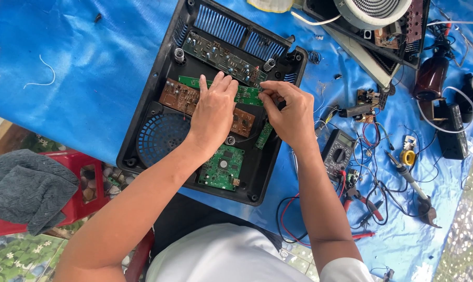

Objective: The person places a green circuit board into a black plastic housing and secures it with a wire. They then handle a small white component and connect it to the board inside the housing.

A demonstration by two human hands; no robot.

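The left hand [211,112] lies flat, fingers released, on a brown circuit board [180,97]. The right hand [291,112] seems to pinch the narrow green circuit board [245,94], inside the black plastic casing [142,120] on the blue-covered counter [90,68].

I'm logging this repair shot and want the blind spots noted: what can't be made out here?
- Head view: the left hand covers the middle of the brown circuit board.
- The right hand hides whatever its fingertips pinch at the long green board.
- The white round coil is cut off by the top edge.
- The multimeter dial setting is too small to read.
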